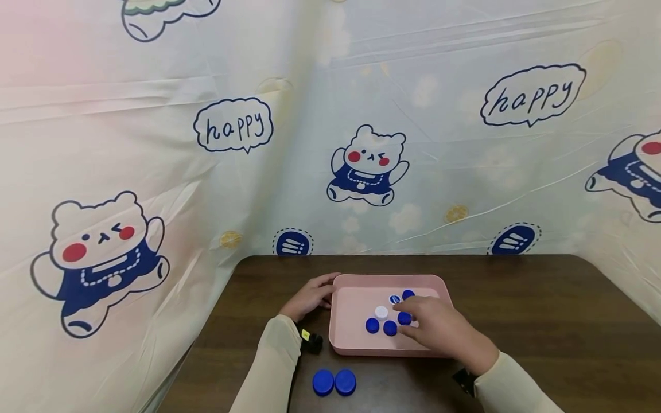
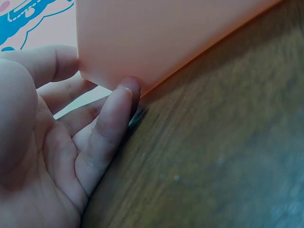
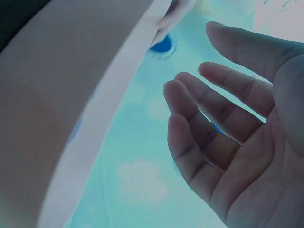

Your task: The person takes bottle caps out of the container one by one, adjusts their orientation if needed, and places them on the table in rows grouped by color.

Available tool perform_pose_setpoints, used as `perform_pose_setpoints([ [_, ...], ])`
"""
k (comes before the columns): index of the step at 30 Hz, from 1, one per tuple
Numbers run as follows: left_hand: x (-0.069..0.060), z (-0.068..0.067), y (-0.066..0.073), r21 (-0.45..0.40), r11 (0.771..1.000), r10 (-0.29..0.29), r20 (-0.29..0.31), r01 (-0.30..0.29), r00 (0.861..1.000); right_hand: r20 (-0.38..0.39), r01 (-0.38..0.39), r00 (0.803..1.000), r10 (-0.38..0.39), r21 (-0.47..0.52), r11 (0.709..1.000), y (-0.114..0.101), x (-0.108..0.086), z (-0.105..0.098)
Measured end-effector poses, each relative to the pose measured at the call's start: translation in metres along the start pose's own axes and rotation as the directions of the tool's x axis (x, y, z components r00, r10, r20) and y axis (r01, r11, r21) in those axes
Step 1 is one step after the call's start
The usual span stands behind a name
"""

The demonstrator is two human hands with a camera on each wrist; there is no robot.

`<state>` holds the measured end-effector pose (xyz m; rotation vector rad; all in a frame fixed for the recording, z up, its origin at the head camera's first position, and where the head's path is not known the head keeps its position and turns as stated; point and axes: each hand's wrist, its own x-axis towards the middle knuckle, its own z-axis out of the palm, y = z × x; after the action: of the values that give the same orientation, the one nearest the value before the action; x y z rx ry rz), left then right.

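Where the pink tray lies: on the brown table, in front of the person, the left hand at its side and the right hand over it.
Left hand: by the tray's far left corner; fingers loosely bent, fingertips touching the outer wall.
Right hand: above the right part of the tray; fingers relaxed and spread, thumb apart from them, palm free in the right wrist view. Whether a fingertip touches any disc: cannot tell.
Nearest to right fingertips: one blue disc, seen between thumb and forefinger in the head view, partly covered.
Other discs in tray: two more blue discs toward the near side, next to each other; a white disc just behind them; a blue-and-white patterned disc beyond it; a far blue disc beside the patterned one.
Discs on table: blue pair, side by side, in front of the tray's near left corner.
Sleeves: cream, both arms.
Left wrist gear: small black device, yellow tag.
Backdrop: pale cloth printed with bears and "happy" bubbles.
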<state>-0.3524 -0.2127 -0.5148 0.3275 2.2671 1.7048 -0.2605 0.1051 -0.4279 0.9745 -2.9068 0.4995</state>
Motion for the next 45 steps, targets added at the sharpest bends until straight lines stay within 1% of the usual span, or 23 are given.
perform_pose_setpoints([
  [2, -0.001, -0.001, 0.003, -0.001, 1.000, -0.006, 0.016, 0.006, 1.000, 0.001, -0.066, 0.998, 0.066, 0.016, 0.998, 0.010, -0.003, -0.001],
  [5, -0.002, -0.002, 0.008, 0.005, 1.000, -0.016, 0.035, 0.016, 0.999, -0.002, -0.136, 0.991, 0.136, 0.021, 0.990, 0.023, -0.007, -0.002],
  [8, -0.001, -0.002, 0.007, 0.002, 1.000, -0.019, 0.036, 0.019, 0.999, -0.001, -0.168, 0.986, 0.168, 0.015, 0.986, 0.032, -0.009, -0.004],
  [11, 0.001, -0.001, 0.003, -0.003, 1.000, -0.021, 0.018, 0.021, 1.000, 0.014, -0.191, 0.981, 0.191, 0.012, 0.981, 0.039, -0.009, -0.005],
  [15, 0.003, 0.000, -0.001, 0.006, 1.000, -0.019, -0.006, 0.019, 1.000, 0.044, -0.208, 0.977, 0.207, 0.015, 0.978, 0.046, -0.008, -0.002],
  [20, 0.004, 0.001, 0.001, 0.014, 1.000, -0.012, -0.021, 0.012, 1.000, 0.060, -0.209, 0.977, 0.207, 0.022, 0.978, 0.050, -0.005, 0.004],
  [21, 0.003, 0.000, 0.002, 0.014, 1.000, -0.010, -0.022, 0.011, 1.000, 0.065, -0.208, 0.976, 0.206, 0.025, 0.978, 0.050, -0.004, 0.005],
  [22, 0.001, 0.001, 0.006, 0.011, 1.000, -0.013, -0.015, 0.013, 1.000, 0.068, -0.207, 0.976, 0.205, 0.026, 0.978, 0.051, -0.003, 0.006],
  [28, 0.001, 0.002, 0.003, -0.001, 1.000, -0.010, -0.010, 0.010, 1.000, 0.075, -0.213, 0.975, 0.210, 0.041, 0.976, 0.052, -0.002, 0.012],
  [29, 0.003, 0.002, -0.001, 0.001, 1.000, -0.009, -0.016, 0.009, 1.000, 0.073, -0.213, 0.975, 0.210, 0.043, 0.976, 0.053, -0.003, 0.013],
  [34, 0.004, 0.001, -0.002, 0.005, 1.000, -0.012, -0.019, 0.012, 1.000, 0.070, -0.215, 0.975, 0.211, 0.054, 0.975, 0.054, -0.004, 0.015],
  [41, 0.002, 0.002, -0.002, 0.011, 1.000, -0.024, -0.022, 0.024, 0.999, 0.086, -0.224, 0.972, 0.219, 0.052, 0.973, 0.055, -0.003, 0.018],
  [45, 0.001, 0.001, -0.002, 0.004, 1.000, -0.014, -0.016, 0.014, 1.000, 0.082, -0.214, 0.974, 0.211, 0.038, 0.976, 0.056, -0.003, 0.020],
])
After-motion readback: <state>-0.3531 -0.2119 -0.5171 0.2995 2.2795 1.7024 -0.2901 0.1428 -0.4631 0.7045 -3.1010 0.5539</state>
